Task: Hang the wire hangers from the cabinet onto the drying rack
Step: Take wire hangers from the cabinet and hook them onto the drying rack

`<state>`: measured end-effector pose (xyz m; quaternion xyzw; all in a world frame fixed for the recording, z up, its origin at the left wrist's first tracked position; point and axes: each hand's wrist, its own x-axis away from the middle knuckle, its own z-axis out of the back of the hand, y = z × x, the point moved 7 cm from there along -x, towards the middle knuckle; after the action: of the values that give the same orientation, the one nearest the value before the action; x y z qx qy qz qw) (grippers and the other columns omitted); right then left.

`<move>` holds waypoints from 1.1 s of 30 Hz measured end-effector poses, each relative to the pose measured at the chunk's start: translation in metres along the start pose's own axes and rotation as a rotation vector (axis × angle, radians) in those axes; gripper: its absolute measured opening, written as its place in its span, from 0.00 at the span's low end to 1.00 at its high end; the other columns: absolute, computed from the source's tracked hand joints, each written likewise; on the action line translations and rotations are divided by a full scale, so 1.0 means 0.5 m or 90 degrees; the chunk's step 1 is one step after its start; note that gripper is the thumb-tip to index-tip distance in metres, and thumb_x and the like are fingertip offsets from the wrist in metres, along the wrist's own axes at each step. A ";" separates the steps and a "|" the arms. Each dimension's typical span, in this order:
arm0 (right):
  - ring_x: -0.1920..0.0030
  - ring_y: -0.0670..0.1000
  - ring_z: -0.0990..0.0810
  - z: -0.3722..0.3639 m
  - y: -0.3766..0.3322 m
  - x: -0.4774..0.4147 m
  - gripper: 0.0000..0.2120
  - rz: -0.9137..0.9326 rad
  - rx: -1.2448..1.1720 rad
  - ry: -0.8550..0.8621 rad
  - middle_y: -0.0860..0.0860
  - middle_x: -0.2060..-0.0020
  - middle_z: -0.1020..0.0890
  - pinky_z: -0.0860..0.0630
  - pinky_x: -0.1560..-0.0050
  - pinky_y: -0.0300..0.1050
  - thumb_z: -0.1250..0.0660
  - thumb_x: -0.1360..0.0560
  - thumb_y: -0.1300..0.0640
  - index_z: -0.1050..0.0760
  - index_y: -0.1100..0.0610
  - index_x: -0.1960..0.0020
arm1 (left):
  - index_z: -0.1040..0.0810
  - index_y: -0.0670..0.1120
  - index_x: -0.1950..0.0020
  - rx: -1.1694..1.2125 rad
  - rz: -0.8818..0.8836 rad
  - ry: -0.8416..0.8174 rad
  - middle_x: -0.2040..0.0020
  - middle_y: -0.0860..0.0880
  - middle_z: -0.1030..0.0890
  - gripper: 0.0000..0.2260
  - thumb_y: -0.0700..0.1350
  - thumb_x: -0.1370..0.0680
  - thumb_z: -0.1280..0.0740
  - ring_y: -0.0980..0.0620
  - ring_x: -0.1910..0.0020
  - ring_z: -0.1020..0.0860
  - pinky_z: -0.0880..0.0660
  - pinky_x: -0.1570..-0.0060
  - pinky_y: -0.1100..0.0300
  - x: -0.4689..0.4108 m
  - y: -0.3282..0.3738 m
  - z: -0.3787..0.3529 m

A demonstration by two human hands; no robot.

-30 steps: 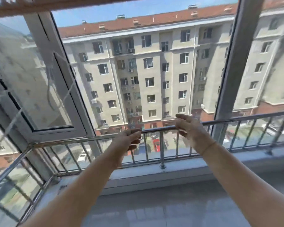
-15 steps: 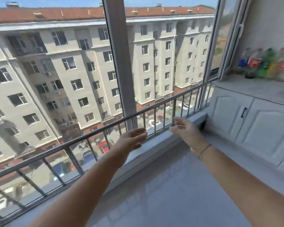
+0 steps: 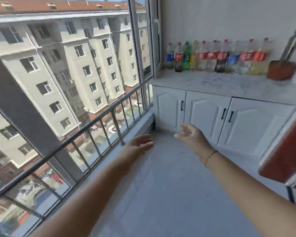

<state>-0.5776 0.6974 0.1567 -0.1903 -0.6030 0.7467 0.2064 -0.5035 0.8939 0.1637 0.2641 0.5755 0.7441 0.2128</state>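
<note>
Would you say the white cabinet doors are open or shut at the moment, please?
Shut: all three doors of the cabinet lie flush, their black handles untouched, and both hands are empty.

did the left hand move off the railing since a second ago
Yes. The left hand was up against the top bar of the railing; now it hangs open, below and to the right of that bar, over the floor and nearer the cabinet.

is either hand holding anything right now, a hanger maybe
Nothing is held. The left hand and the right hand are both open and empty, out in front of the closed cabinet.
</note>
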 end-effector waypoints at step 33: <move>0.41 0.49 0.28 0.871 0.292 -0.943 0.20 -0.123 0.043 0.261 0.52 0.41 0.26 0.28 0.47 0.41 0.31 0.29 0.60 0.29 0.55 0.38 | 0.25 0.47 0.38 -0.062 -0.029 -0.177 0.47 0.53 0.20 0.15 0.42 0.25 0.31 0.60 0.48 0.22 0.30 0.45 0.62 -1.219 0.243 -0.674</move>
<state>-0.4242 0.0587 0.1177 -0.2726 -0.5388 0.6887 0.4014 -0.2508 0.2346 0.1243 0.3412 0.5094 0.7224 0.3197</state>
